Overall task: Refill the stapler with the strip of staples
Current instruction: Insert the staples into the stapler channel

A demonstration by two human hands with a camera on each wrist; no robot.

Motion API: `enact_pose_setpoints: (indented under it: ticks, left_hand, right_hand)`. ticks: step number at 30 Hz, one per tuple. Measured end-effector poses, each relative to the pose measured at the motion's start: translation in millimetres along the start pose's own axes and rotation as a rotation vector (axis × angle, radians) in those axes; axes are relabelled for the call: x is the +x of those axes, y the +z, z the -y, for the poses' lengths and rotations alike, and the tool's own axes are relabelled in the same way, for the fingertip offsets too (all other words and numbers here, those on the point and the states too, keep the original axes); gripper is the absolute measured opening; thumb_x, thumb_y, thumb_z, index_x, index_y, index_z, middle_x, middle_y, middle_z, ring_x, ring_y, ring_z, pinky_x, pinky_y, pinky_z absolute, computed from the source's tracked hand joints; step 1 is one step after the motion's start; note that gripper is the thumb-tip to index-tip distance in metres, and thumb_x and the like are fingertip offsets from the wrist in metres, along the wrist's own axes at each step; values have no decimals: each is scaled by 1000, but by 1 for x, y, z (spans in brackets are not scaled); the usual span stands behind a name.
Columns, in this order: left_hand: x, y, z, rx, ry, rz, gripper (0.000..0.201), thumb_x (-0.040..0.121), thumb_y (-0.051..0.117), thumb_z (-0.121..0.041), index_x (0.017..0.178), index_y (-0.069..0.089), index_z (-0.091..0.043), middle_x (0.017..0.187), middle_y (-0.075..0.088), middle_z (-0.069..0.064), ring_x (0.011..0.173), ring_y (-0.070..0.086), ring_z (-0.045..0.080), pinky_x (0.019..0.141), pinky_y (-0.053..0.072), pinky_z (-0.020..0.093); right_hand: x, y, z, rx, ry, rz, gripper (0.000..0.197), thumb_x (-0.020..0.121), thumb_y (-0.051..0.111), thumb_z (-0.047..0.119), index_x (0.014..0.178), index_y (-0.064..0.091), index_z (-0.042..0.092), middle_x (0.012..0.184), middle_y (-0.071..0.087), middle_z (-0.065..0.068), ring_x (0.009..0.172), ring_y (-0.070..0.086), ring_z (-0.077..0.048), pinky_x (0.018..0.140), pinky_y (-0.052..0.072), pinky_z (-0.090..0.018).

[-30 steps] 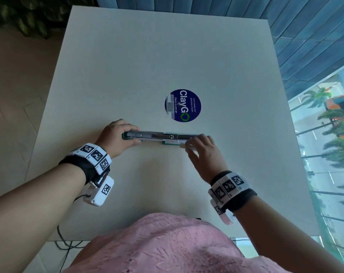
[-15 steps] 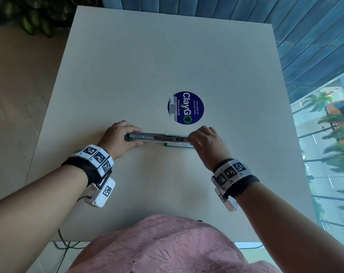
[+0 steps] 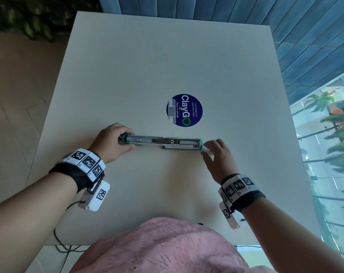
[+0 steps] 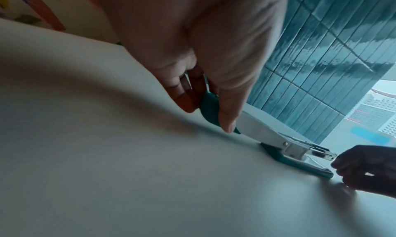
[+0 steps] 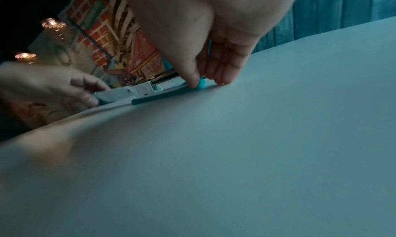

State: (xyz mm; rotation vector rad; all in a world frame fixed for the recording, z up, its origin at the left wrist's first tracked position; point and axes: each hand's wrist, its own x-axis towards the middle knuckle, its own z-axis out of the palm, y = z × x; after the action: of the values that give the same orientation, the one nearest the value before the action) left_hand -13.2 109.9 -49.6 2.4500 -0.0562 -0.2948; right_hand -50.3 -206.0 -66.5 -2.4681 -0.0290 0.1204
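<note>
A teal and white stapler (image 3: pixel 161 142) lies opened flat along the pale table (image 3: pixel 167 56), metal channel up. A pale silver strip (image 3: pixel 188 142) sits in the right part of that channel. My left hand (image 3: pixel 122 141) grips the teal left end, thumb on the near side and fingers over the far side; the left wrist view shows the same hold (image 4: pixel 205 105) on the stapler (image 4: pixel 257 127). My right hand (image 3: pixel 205 148) is at the right end with fingers straight and spread. In the right wrist view its thumb and fingertips (image 5: pixel 207 81) touch the teal tip of the stapler (image 5: pixel 145 91).
A round blue "ClayGo" sticker (image 3: pixel 185 110) lies just beyond the stapler. Teal wall tiles (image 3: pixel 206 6) rise behind the table, leafy plants (image 3: pixel 29 16) stand at the far left, and a window (image 3: pixel 328 154) runs along the right. A black cable (image 3: pixel 60 245) hangs at the near edge.
My right hand has slid off the stapler's right half to its right end, and its fingers have spread. The channel there is now uncovered. The left hand keeps its hold.
</note>
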Motion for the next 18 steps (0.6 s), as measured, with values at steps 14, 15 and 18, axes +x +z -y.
enact_pose_setpoints:
  ticks: [14,15,18]
  left_hand:
    - [5,-25,-64,-102,219,68,29,69,77,-10,95,66,-19,92,67,2,86,61,12,82,44,3]
    - [8,-23,-70,-102,230,77,30,70,77,-10,96,66,-18,93,67,2,86,61,12,82,45,4]
    - [18,-20,-84,-95,269,92,30,71,75,-9,98,66,-17,93,66,3,84,61,13,83,49,15]
  right_hand:
    - [-16,0,-2,-137,-187,134,48,83,59,4,129,48,12,122,57,-8,106,51,-28,85,51,-38]
    - [-14,0,-2,-140,-186,124,44,83,58,4,126,51,11,119,58,-9,103,53,-29,83,53,-40]
    - [-6,-3,-2,-107,-177,102,33,85,59,6,117,58,10,109,60,-11,97,57,-30,79,54,-41]
